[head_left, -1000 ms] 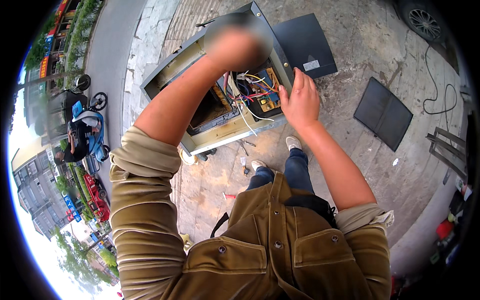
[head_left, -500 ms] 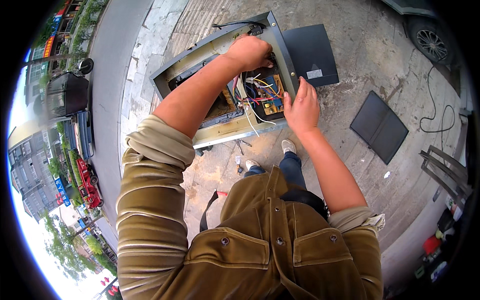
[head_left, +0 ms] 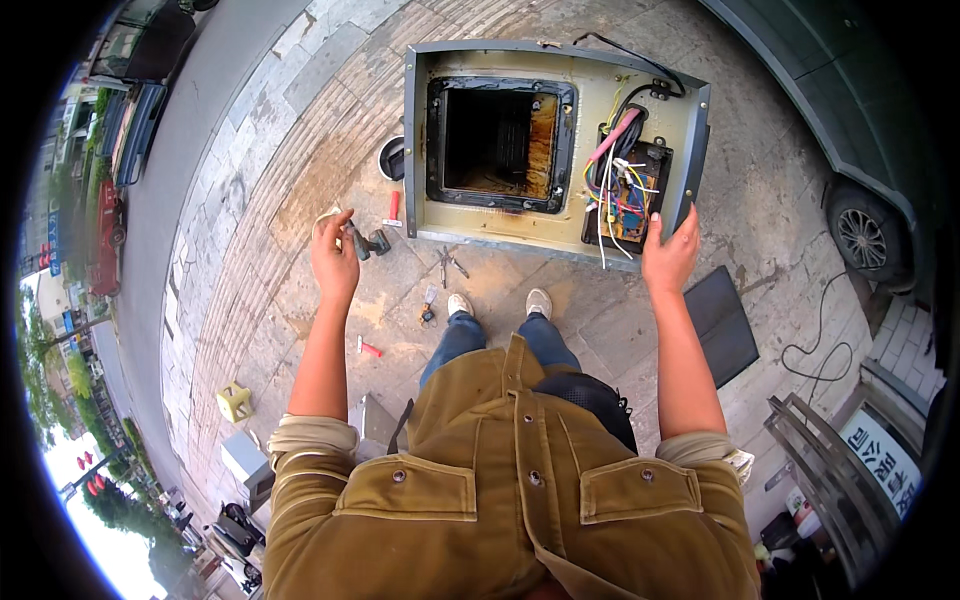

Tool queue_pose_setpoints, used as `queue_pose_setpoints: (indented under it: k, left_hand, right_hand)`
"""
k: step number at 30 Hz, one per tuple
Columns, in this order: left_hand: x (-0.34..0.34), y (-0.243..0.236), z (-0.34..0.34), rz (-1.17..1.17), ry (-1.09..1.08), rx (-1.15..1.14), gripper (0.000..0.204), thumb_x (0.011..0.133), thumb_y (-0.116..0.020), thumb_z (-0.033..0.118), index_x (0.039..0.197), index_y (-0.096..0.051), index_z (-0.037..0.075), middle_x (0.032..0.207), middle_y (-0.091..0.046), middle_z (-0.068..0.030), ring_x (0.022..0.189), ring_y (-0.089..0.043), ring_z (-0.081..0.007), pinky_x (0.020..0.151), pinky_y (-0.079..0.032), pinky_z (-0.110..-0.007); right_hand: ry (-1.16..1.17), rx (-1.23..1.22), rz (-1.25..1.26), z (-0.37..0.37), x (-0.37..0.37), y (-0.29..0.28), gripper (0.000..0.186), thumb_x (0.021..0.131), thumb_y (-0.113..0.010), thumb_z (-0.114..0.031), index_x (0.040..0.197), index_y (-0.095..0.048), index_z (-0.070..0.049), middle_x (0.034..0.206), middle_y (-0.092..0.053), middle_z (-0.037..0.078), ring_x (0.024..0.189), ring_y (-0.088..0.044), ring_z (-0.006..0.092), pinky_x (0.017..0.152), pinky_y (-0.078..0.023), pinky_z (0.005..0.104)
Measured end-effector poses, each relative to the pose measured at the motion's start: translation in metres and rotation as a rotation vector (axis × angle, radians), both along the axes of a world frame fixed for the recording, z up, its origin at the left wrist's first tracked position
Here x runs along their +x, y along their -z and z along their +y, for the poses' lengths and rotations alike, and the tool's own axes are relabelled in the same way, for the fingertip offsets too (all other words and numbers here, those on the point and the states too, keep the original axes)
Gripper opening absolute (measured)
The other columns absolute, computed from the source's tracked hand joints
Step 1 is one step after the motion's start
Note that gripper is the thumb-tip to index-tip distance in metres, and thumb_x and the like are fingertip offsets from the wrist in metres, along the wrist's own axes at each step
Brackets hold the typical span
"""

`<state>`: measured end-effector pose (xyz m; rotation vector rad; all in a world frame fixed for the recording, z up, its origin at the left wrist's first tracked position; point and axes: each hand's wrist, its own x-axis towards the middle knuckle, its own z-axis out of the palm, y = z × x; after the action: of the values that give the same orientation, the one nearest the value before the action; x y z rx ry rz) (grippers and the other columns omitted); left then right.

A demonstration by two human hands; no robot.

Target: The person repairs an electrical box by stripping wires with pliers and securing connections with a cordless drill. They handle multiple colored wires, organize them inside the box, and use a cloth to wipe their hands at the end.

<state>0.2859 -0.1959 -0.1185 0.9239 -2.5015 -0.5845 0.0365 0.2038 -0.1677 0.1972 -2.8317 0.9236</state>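
An open metal housing (head_left: 500, 235) stands before me, cream inside with grey outer walls. Its left part has a dark square opening (head_left: 485, 140) with a black frame and rusty inner side. To the right, loose coloured wires (head_left: 612, 190) and a pink-sleeved cable (head_left: 615, 138) lie over a circuit board (head_left: 632, 215). My right hand (head_left: 672, 252) grips the housing's near right corner, thumb inside and fingers along the outer wall. My left hand (head_left: 335, 262) is off to the left with fingers curled together around something small and pale that I cannot make out.
Beside my left hand lies a dark power tool (head_left: 372, 244). Red-handled scrapers (head_left: 394, 207), pliers (head_left: 448, 262) and a round can-like container (head_left: 391, 158) are on the paving. A black panel (head_left: 722, 325) lies at right, near a parked vehicle (head_left: 850, 150) and a cable (head_left: 818, 350).
My left hand has come out of the housing and swung left, beyond its side. The opening and wires are now uncovered. My right hand stays at the corner; the view has shifted.
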Motion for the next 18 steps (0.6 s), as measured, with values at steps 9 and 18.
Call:
queue_pose_setpoints:
  k: [9,18]
  left_hand:
    - [0.405,0.199,-0.031,-0.604,-0.537,0.402,0.035,0.079,-0.068,0.01,0.113,-0.063,0.003,0.098,-0.064,-0.0128,0.086,-0.064,-0.0265,0.08,-0.05,-0.037]
    - [0.41,0.299,-0.11,-0.54,-0.426,0.64,0.035,0.081,-0.068,0.017,0.114,-0.063,0.005,0.099,-0.068,-0.0137,0.094,-0.065,-0.0303,0.085,-0.05,-0.039]
  right_hand:
    - [-0.045,0.135,0.122,-0.017,0.007,-0.031,0.071,0.084,-0.069,-0.037,0.133,-0.04,0.006,0.133,-0.047,0.025,0.124,-0.044,0.0398,0.105,-0.034,0.0446]
    - [-0.656,0.083,0.214,-0.271,0.118,-0.086,0.058,0.081,-0.066,-0.019,0.13,-0.045,0.003,0.134,-0.048,0.021,0.129,-0.042,0.0382,0.108,-0.031,0.0454]
